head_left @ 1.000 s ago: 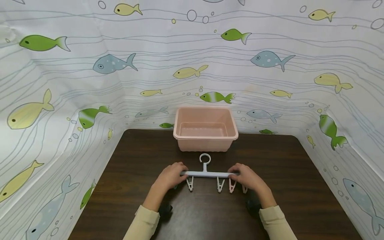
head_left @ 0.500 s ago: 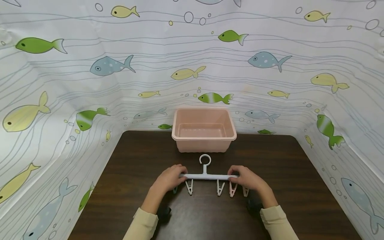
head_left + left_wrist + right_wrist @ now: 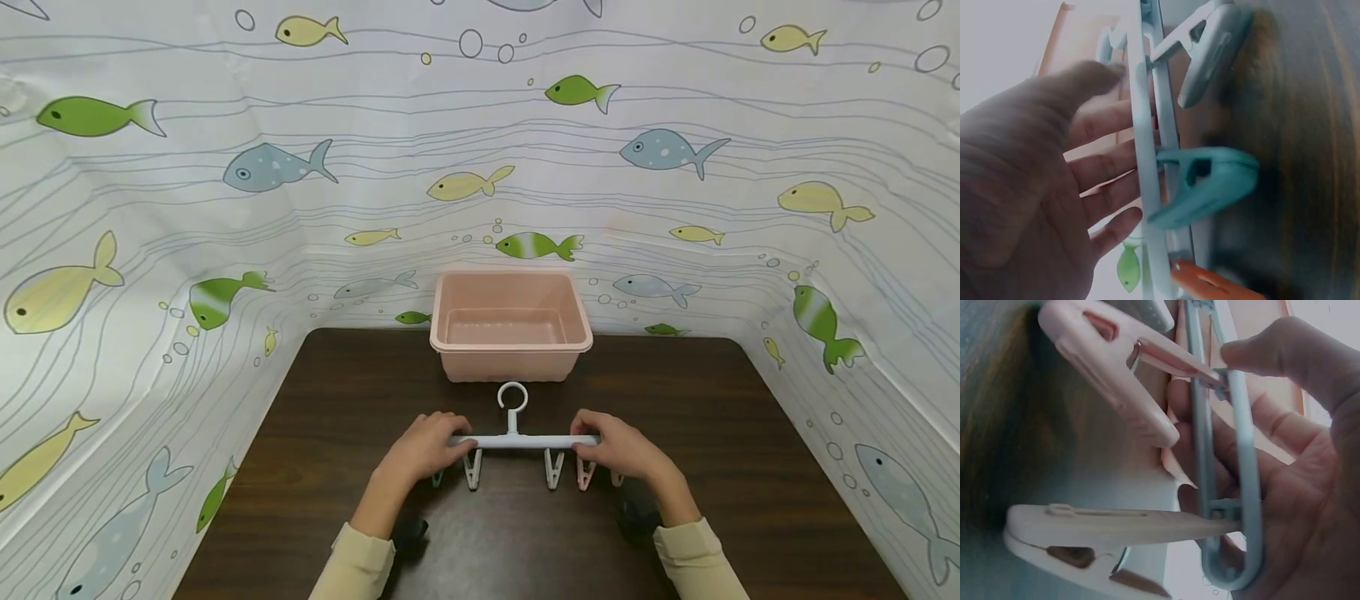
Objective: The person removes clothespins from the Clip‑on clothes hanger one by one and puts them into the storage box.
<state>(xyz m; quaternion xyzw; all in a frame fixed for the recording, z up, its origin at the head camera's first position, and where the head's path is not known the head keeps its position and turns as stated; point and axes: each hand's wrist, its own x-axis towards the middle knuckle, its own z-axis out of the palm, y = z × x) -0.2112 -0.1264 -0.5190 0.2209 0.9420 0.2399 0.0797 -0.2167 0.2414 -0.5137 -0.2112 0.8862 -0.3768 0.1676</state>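
Note:
A pale blue clip hanger (image 3: 517, 442) with a round hook is held level in both hands. My left hand (image 3: 427, 450) holds its left end, thumb on the near side and fingers behind the bar. My right hand (image 3: 618, 443) grips the right end the same way. From the bar hang several clips. In the left wrist view are a pale grey clip (image 3: 1210, 53), a teal clip (image 3: 1216, 181) and part of an orange clip (image 3: 1210, 282). In the right wrist view, a pink clip (image 3: 1104, 369) and a cream clip (image 3: 1079, 528) dangle beside the right fingers.
Behind the hanger, a pink plastic basin (image 3: 510, 362) stands near the back of the dark wooden table (image 3: 300, 500). Sheeting printed with fish (image 3: 465, 185) encloses the back and sides. A dark strapped device (image 3: 408, 533) sits beneath each wrist.
The hanger has shifted slightly toward me relative to the basin, with both hands still holding it. Its clips have swung a little. The head view has tilted slightly.

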